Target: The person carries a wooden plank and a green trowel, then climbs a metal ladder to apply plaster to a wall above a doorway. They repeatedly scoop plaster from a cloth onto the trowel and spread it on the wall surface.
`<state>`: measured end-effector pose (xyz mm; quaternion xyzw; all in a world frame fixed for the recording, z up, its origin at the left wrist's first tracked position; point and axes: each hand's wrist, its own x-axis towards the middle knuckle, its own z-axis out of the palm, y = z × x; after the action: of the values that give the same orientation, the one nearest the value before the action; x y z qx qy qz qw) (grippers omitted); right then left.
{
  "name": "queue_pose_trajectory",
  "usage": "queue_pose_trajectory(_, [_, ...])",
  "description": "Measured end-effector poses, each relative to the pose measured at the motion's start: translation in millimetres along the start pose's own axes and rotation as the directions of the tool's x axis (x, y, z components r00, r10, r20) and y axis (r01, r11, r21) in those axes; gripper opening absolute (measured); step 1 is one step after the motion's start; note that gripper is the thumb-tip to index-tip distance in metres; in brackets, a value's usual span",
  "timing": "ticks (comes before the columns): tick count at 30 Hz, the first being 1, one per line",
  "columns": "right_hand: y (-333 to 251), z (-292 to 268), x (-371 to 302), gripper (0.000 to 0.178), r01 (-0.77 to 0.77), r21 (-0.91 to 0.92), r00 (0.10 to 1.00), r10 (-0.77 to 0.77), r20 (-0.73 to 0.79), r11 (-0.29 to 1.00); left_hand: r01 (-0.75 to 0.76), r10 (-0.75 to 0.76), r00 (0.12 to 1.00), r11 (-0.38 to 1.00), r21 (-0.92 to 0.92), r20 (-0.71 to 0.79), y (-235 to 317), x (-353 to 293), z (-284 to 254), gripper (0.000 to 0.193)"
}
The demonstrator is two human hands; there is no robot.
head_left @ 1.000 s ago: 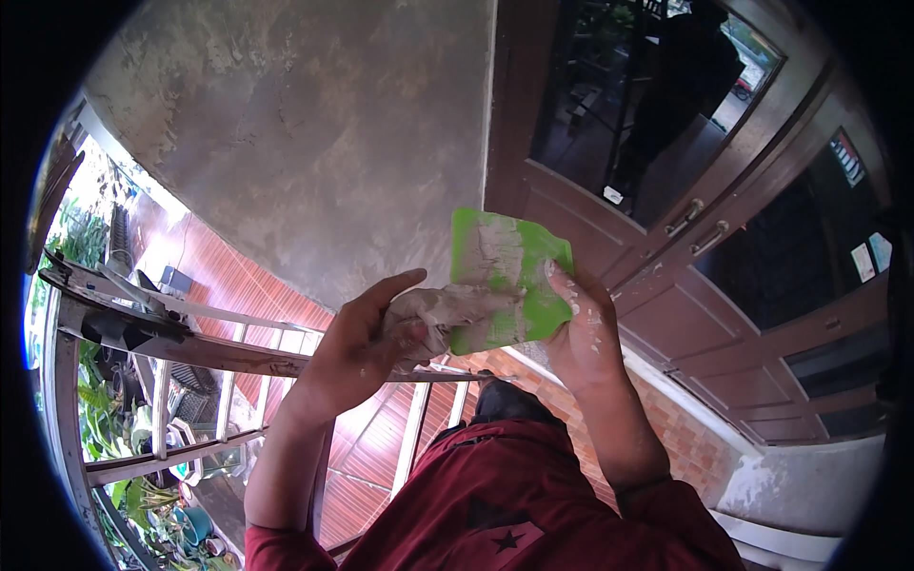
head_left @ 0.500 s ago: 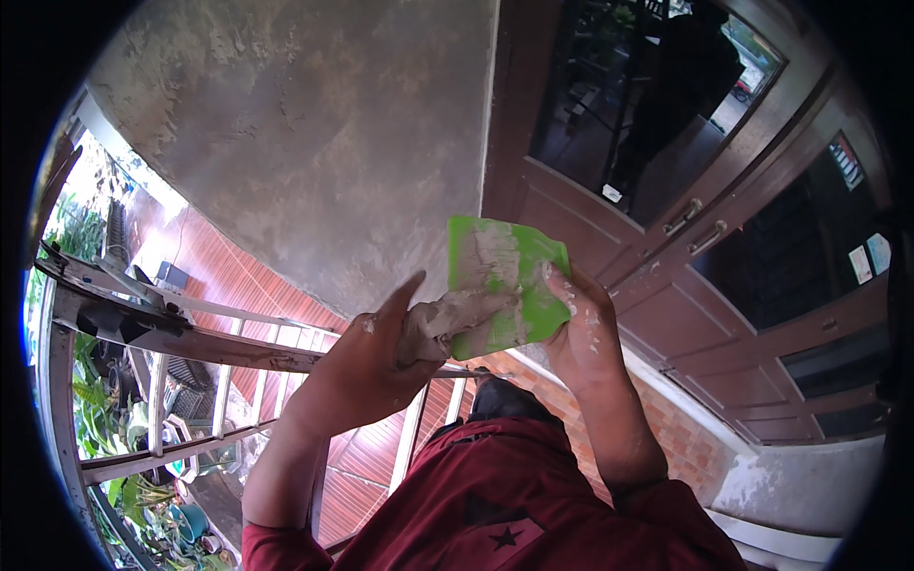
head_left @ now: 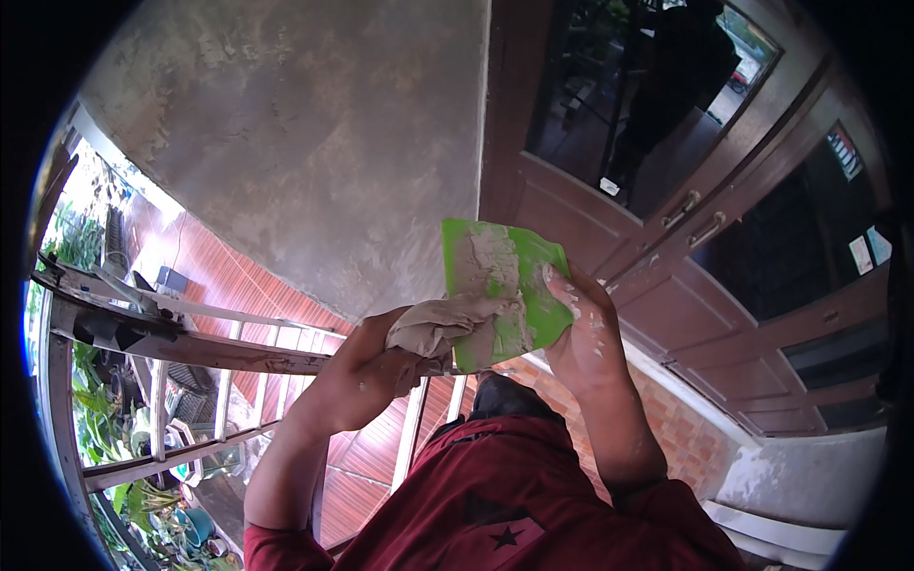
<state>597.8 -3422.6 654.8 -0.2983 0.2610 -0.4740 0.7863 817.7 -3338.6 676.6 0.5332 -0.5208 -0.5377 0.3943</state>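
My right hand (head_left: 583,328) grips a flat green plastic scraper (head_left: 547,314) by its right edge, thumb on top. Grey putty is smeared in a thick band over the scraper's face, and specks of it stick to my right thumb and palm. My left hand (head_left: 367,376) is closed around a soft, folded grey mass that looks like putty (head_left: 433,328). This mass reaches across onto the scraper's lower left part and touches it. The fingers of my left hand are partly hidden under the mass.
A patchy grey plastered wall (head_left: 295,143) stands ahead, with brown double doors (head_left: 657,276) on the right. Below left runs a wooden ladder-like frame (head_left: 219,354) above a red tiled floor (head_left: 214,252). Potted plants (head_left: 143,504) are at the lower left.
My left thumb, raised before, has folded down against the grey mass, which now shows more of its folds. The scraper has stayed nearly in place.
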Motion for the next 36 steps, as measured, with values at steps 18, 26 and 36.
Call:
queue_pose_trajectory(18, [-1, 0, -8, 0.032, 0.063, -0.031, 0.998, -0.064, -0.019, 0.998, 0.007, -0.004, 0.999, 0.997, -0.074, 0.041, 14, -2, 8, 0.051])
queue_pose_trajectory(26, [0, 0, -6, 0.033, 0.078, -0.026, 0.997, -0.078, 0.008, 0.997, -0.038, 0.038, 0.999, 0.999, 0.032, 0.03, -2, -7, -5, 0.057])
queue_pose_trajectory(36, [-2, 1, -6, 0.033, 0.088, -0.01, 0.996, -0.088, -0.012, 0.996, 0.025, -0.021, 0.997, 0.998, -0.055, 0.072, 0, -8, -2, 0.059])
